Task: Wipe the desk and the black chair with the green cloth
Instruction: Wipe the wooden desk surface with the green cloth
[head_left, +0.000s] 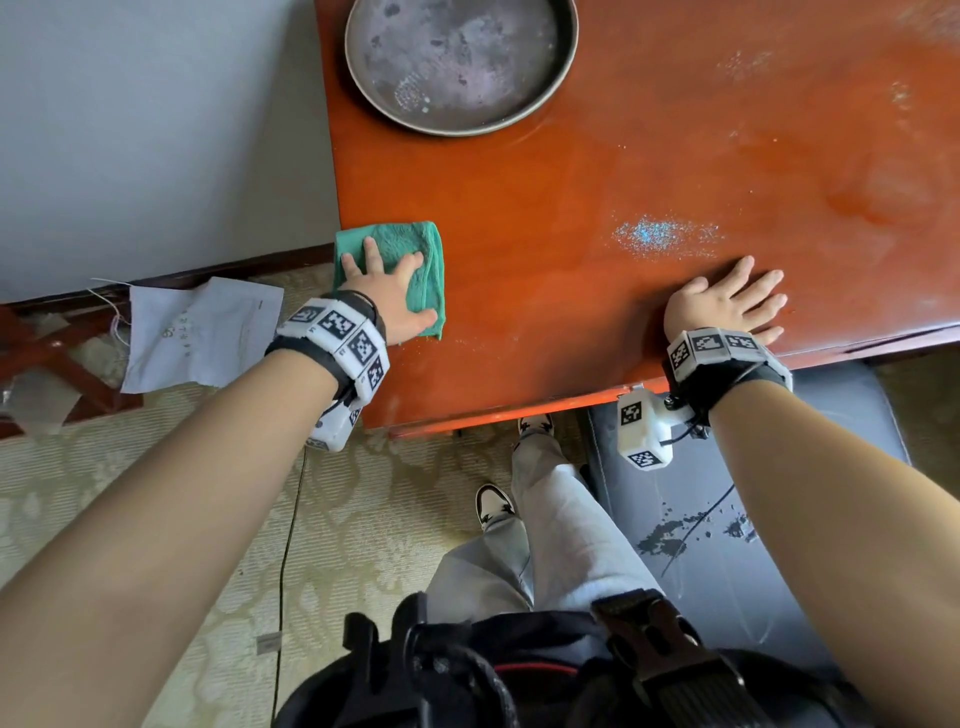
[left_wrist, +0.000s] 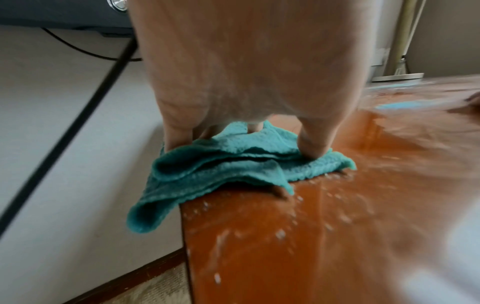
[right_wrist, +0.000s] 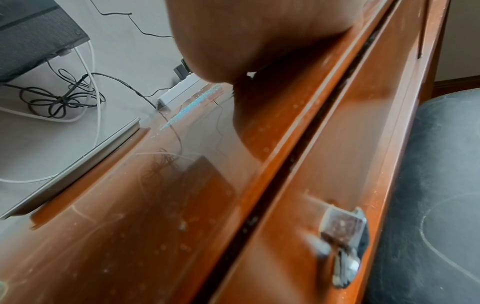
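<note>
A folded green cloth (head_left: 415, 260) (left_wrist: 221, 164) lies at the left edge of the red-brown desk (head_left: 571, 182) (left_wrist: 337, 205), one corner hanging over the side. My left hand (head_left: 387, 283) (left_wrist: 246, 72) presses down on it with spread fingers. Flat on the desk (right_wrist: 155, 205) near its front edge rests my right hand (head_left: 727, 301) (right_wrist: 246, 41), holding nothing. Just beyond it lies a patch of blue-white powder (head_left: 660, 236) (right_wrist: 192, 105), and specks dot the wood. The black chair (head_left: 753, 519) (right_wrist: 436, 185) stands tucked under the desk's front right, its seat scuffed.
A round metal tray (head_left: 460, 62) sits at the back of the desk. A drawer front with a metal fitting (right_wrist: 342, 232) runs below the front edge. Papers (head_left: 197, 332) lie on the carpet at left. Cables and a white power strip (right_wrist: 182, 90) lie behind the desk.
</note>
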